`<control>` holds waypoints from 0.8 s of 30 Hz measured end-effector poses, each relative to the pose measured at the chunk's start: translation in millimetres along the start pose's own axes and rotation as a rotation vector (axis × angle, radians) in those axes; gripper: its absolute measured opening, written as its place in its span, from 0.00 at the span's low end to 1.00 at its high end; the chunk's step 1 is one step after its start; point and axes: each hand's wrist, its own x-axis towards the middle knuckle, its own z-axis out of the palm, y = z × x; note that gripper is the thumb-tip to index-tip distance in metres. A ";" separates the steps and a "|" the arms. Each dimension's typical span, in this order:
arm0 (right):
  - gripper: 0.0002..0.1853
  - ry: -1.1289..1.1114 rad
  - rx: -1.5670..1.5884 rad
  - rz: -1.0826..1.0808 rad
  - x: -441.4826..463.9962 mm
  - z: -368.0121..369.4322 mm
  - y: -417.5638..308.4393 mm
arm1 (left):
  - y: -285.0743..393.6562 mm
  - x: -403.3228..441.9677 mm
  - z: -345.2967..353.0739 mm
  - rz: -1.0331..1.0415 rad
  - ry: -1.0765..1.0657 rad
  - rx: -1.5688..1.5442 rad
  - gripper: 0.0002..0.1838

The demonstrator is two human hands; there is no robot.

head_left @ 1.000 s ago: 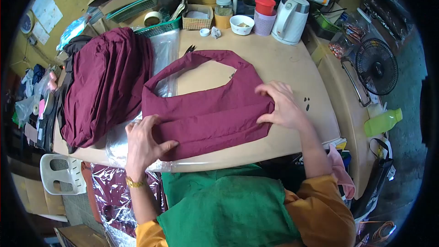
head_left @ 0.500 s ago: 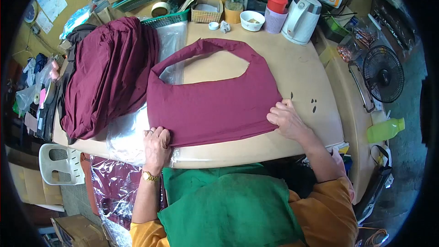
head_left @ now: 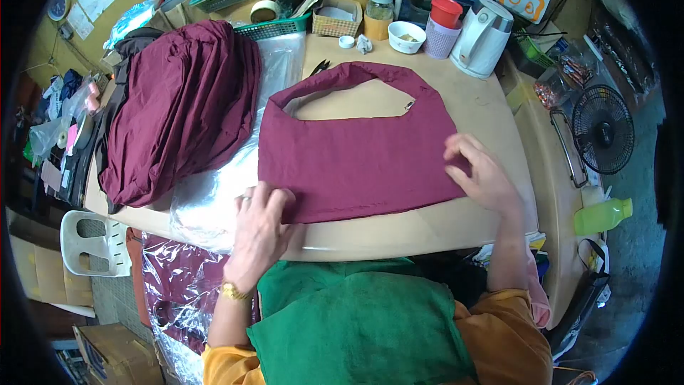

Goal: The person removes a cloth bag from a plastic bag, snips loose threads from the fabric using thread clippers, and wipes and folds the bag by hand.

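Note:
A maroon cloth shoulder bag (head_left: 356, 164) lies flat on the table, its handle loop away from me and a small pale label (head_left: 410, 105) at the inner right of the loop. My left hand (head_left: 260, 224) is at the bag's lower left corner, its fingers bent over the cloth and the thumb apart from them. Beside the bag's right edge hovers my right hand (head_left: 486, 175), fingers curved and parted from the thumb, with nothing visible in it. Small black snips (head_left: 320, 67) show just beyond the handle.
A heap of maroon cloth (head_left: 182, 110) sits at the left, beside clear plastic sheets (head_left: 206, 207). Along the back stand a glass jar (head_left: 379, 14), a white bowl (head_left: 406, 37), a lilac cup (head_left: 441, 39) and a white kettle (head_left: 483, 37). A black fan (head_left: 603, 128) is at the right.
The bag has shifted right and now lies flatter. Both hands have loosened from its lower corners, the right one rising slightly off the edge. The snips beyond the handle have come into sight.

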 end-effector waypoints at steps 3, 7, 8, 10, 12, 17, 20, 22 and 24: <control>0.18 0.200 0.084 0.010 16.8 28.6 -4.5 | -22.2 1.0 23.2 0.043 -0.228 0.071 0.28; 0.34 0.073 -0.196 -0.110 19.5 48.1 -13.6 | 9.6 0.5 6.4 -0.015 -0.233 0.131 0.26; 0.39 -0.006 -0.175 -0.122 17.1 52.0 -19.6 | 23.2 4.4 3.2 0.022 -0.179 0.106 0.27; 0.41 -0.012 -0.296 -0.207 17.9 64.5 -31.5 | 37.2 11.7 11.7 0.122 -0.112 0.091 0.29; 0.43 0.005 -0.439 -0.369 17.8 83.0 -35.5 | 33.3 19.7 33.2 0.156 -0.107 0.131 0.17; 0.13 0.063 -0.482 -0.324 9.7 102.7 -6.7 | 8.2 23.4 52.3 0.190 -0.161 0.122 0.06; 0.13 -0.093 -0.517 -0.045 -6.4 73.7 11.7 | -8.7 13.9 42.3 0.108 -0.288 0.214 0.06; 0.15 -0.083 -0.560 0.006 -9.8 49.2 7.8 | 1.9 6.6 9.0 0.054 -0.395 0.185 0.13; 0.25 -0.063 -0.301 -0.023 -14.7 19.9 -11.3 | 13.8 11.8 -8.3 0.007 -0.513 0.152 0.21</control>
